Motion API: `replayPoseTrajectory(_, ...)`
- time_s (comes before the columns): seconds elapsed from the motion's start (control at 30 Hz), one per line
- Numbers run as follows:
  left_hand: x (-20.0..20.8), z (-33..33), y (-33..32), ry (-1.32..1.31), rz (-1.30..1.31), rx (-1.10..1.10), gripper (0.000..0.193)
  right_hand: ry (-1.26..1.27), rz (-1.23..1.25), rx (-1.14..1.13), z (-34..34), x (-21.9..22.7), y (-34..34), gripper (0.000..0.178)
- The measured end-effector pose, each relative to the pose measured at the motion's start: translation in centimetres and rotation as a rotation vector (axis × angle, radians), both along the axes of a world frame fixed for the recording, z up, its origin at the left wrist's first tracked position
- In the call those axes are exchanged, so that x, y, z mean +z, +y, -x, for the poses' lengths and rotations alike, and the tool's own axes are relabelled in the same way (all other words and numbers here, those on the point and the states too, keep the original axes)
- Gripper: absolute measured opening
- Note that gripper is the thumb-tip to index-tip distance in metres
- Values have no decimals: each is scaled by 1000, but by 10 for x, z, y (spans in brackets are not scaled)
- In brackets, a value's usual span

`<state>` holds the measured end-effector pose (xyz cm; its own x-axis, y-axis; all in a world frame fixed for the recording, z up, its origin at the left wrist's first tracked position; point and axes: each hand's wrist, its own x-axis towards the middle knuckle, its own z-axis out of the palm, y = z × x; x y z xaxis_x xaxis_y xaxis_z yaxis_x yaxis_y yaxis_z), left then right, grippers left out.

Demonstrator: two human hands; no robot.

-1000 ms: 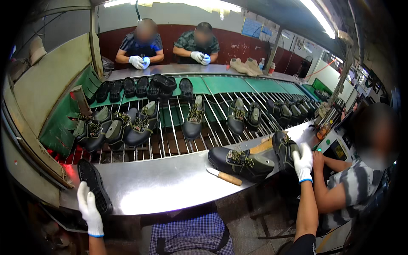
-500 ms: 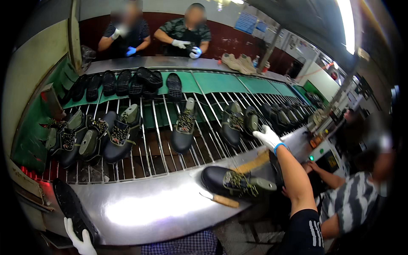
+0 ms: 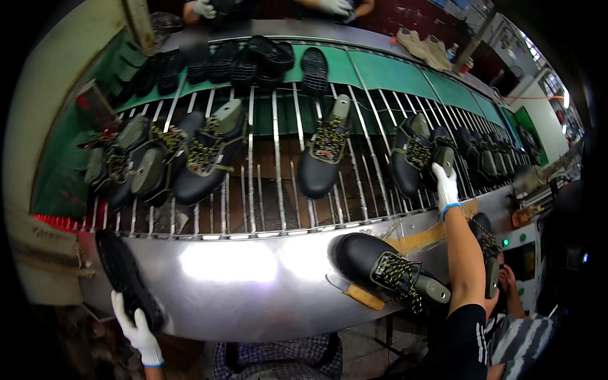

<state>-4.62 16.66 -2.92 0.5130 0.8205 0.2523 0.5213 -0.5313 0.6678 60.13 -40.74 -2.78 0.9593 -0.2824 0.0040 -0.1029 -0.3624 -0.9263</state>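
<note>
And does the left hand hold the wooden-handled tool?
No, the tool lies beside a black shoe, while the left hand is at a black sole.

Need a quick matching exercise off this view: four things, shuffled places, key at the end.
1. Left gloved hand
2. Right gloved hand
3. Wooden-handled knife
4. Tan shoes

A. On the far metal worktop
B. At a dark shoe on the barred rack
C. On the near metal table, beside a black laced shoe
D. At the near end of a black sole

Pairs: 1-D, 2-B, 3-C, 4-A
</note>
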Motion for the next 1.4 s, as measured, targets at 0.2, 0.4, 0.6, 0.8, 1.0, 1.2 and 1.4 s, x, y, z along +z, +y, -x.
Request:
replayPoseTrajectory(0.2, 2, -5, 2, -67, 95, 37, 65, 204, -1037, -31, 21, 53, -18, 44)
replayPoseTrajectory(0.4, 22, -11, -6, -44, -250, -5, 68, 126, -967, 257, 110, 140, -2, 66)
replayPoseTrajectory(0.6, 89, -83, -91, -323, -235, -429, 72, 20, -1023, 583, 236, 184, 7, 90)
replayPoseTrajectory(0.8, 111, -148, -186, -410, 380, -1044, 85, 51, -1199, 779, 410, 140, 97, 118)
replayPoseTrajectory(1.0, 96, -128, -198, -737, 1354, -1049, 107, 370, -1311, 831, 520, 81, 161, 111)
replayPoseTrajectory(1.2, 79, -111, -198, -734, 1561, -590, 54, 536, -975, 846, 539, 31, 150, 116)
replayPoseTrajectory(1.4, 78, -104, -203, -803, 1742, -602, 63, 530, -766, 966, 539, 6, 167, 105)
